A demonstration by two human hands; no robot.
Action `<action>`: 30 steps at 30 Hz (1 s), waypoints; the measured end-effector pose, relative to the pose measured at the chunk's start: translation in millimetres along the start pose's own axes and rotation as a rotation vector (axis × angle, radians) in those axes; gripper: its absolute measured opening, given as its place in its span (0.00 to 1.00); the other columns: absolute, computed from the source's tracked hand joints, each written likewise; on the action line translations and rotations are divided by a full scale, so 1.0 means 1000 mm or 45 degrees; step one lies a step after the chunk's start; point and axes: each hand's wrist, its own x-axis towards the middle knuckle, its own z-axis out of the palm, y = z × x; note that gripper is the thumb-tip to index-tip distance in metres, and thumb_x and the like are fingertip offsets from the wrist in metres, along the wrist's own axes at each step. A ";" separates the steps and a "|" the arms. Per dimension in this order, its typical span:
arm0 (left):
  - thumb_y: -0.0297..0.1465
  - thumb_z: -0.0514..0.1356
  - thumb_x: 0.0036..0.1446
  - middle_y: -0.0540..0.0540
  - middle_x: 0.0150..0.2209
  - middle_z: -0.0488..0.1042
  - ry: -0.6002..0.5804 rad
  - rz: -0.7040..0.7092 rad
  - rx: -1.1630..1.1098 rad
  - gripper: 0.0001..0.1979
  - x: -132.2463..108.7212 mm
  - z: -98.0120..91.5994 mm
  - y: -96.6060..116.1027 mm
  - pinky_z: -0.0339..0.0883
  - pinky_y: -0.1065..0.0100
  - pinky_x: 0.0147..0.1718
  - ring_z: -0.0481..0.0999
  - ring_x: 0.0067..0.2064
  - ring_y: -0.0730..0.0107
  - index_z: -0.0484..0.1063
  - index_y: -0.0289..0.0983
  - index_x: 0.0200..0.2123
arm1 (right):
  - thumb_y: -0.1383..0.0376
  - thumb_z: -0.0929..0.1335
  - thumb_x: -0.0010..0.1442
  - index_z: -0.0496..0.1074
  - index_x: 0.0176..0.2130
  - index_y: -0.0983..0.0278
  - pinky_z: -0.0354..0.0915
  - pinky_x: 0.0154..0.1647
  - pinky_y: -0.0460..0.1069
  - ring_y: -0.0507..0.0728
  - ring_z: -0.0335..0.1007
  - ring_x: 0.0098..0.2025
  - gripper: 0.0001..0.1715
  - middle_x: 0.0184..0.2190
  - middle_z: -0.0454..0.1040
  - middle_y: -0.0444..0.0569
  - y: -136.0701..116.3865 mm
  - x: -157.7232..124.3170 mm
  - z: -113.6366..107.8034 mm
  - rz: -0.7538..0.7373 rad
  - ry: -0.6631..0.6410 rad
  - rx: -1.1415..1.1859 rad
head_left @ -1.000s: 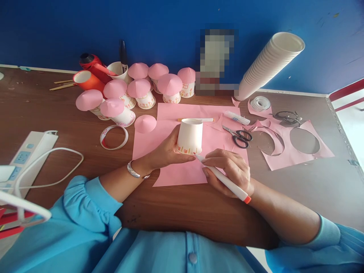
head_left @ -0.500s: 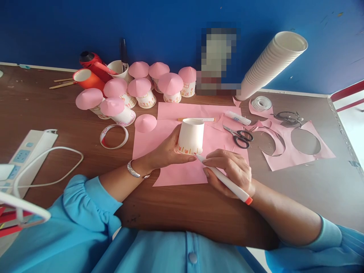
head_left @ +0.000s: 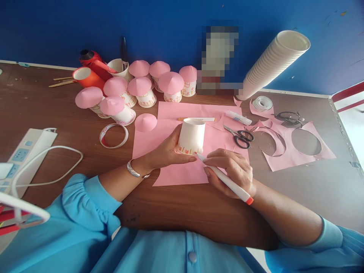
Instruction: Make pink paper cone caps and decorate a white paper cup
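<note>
My left hand [head_left: 170,151] is closed around a white paper cup [head_left: 192,134] that is turned with its narrow end up. Small red and orange marks run along the cup's lower rim. Pinched in my right hand [head_left: 231,170] is a white marker [head_left: 227,180] with an orange-red end. Its tip meets the cup near the rim. Beneath both hands lie pink paper sheets [head_left: 148,146], with an orange-and-white marker [head_left: 196,119] behind the cup. A loose pink paper cone [head_left: 146,122] is left of the cup.
Decorated cups with pink cone tops [head_left: 170,83] stand at the back. Black scissors [head_left: 241,137], cut pink scraps [head_left: 304,151], tape [head_left: 262,104] and a tall leaning cup stack [head_left: 273,64] are to the right. A tape ring [head_left: 113,135] and power strip [head_left: 21,155] lie left.
The marker tip stays at the cup's rim, with a slight shift of the right hand. A bit more red shows at the tip. The view has moved very slightly.
</note>
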 end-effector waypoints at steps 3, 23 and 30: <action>0.37 0.75 0.51 0.34 0.63 0.68 -0.002 0.004 -0.012 0.41 0.000 0.000 0.000 0.75 0.54 0.52 0.71 0.63 0.43 0.61 0.42 0.64 | 0.74 0.68 0.64 0.70 0.43 0.65 0.75 0.29 0.48 0.54 0.76 0.29 0.07 0.28 0.76 0.50 0.000 0.000 0.000 -0.005 0.001 0.008; 0.37 0.75 0.52 0.34 0.64 0.68 -0.013 -0.017 -0.014 0.42 0.000 0.000 0.001 0.75 0.53 0.51 0.71 0.64 0.43 0.58 0.41 0.65 | 0.74 0.68 0.63 0.70 0.43 0.64 0.76 0.29 0.48 0.54 0.76 0.29 0.08 0.29 0.76 0.49 -0.001 0.001 -0.002 -0.006 -0.018 -0.015; 0.38 0.75 0.51 0.35 0.60 0.71 -0.008 -0.033 -0.015 0.42 -0.001 0.001 0.001 0.75 0.52 0.50 0.74 0.60 0.44 0.58 0.42 0.65 | 0.74 0.68 0.63 0.70 0.44 0.64 0.76 0.29 0.48 0.54 0.76 0.29 0.09 0.29 0.76 0.49 -0.001 0.000 -0.003 -0.004 -0.044 -0.011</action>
